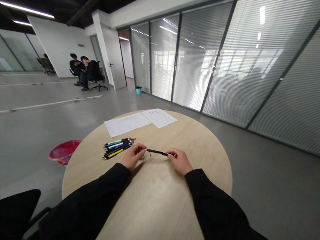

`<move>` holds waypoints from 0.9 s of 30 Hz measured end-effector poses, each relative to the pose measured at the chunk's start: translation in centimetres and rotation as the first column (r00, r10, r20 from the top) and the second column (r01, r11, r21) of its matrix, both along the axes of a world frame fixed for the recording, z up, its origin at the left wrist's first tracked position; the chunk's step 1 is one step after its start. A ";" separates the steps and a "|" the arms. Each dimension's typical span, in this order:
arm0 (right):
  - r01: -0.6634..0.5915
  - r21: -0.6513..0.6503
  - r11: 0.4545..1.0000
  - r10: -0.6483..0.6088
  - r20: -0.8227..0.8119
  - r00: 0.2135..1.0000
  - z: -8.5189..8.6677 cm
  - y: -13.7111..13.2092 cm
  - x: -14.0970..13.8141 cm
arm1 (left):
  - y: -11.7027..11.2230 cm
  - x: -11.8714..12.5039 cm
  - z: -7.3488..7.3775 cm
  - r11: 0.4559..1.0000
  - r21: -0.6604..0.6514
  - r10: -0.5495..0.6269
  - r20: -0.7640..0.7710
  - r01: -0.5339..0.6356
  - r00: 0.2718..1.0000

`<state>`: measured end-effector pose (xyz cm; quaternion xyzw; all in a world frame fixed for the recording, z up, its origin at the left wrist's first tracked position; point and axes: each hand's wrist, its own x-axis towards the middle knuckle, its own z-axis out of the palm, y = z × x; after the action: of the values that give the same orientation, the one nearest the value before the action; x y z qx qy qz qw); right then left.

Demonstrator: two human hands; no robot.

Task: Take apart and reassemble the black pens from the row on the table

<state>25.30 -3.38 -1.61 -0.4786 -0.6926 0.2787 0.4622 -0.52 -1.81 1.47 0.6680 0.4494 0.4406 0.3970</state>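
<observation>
My right hand [179,160] is closed in a pinch on the end of a black pen [156,152], held level just above the round wooden table [153,201]. My left hand [133,155] has its fingers curled near the pen's other tip; whether it touches the pen I cannot tell. A tiny dark piece [150,155] lies on the table under the pen. A bundle of several pens [118,147], black, green, blue and yellow, lies just left of my left hand.
Two white paper sheets [127,123] [159,117] lie at the table's far edge. A red bucket [64,151] stands on the floor to the left. A black chair [0,207] is at lower left. People sit on office chairs [86,71] far back.
</observation>
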 end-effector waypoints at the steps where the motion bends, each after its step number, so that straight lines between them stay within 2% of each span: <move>1: 0.001 -0.004 1.000 -0.001 0.001 1.000 0.0 0.0 0.0 | 0.0 0.0 0.0 1.000 0.005 0.005 -0.002 -0.005 1.000; 8: -0.015 -0.006 1.000 0.015 0.015 1.000 0.1 -0.1 -0.1 | -0.1 0.1 0.5 0.998 0.064 0.003 -0.057 0.001 0.998; 18: -0.050 0.021 0.999 0.047 0.124 0.991 0.7 -0.7 -0.1 | -0.4 0.2 0.9 0.999 0.044 -0.002 -0.077 0.005 0.997; 25: 0.025 0.051 0.998 -0.030 0.104 0.994 0.6 -0.6 -0.1 | 0.2 0.2 -0.1 0.999 0.047 0.007 0.000 -0.007 1.000; 27: 0.042 0.040 0.998 -0.045 0.079 0.996 0.4 -0.4 0.0 | 0.3 0.1 -0.4 0.997 0.070 0.021 -0.030 -0.018 0.999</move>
<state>25.27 -3.81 -1.17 -0.4954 -0.7050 0.2361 0.4492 -0.45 -1.53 1.07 0.6838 0.4462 0.4498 0.3621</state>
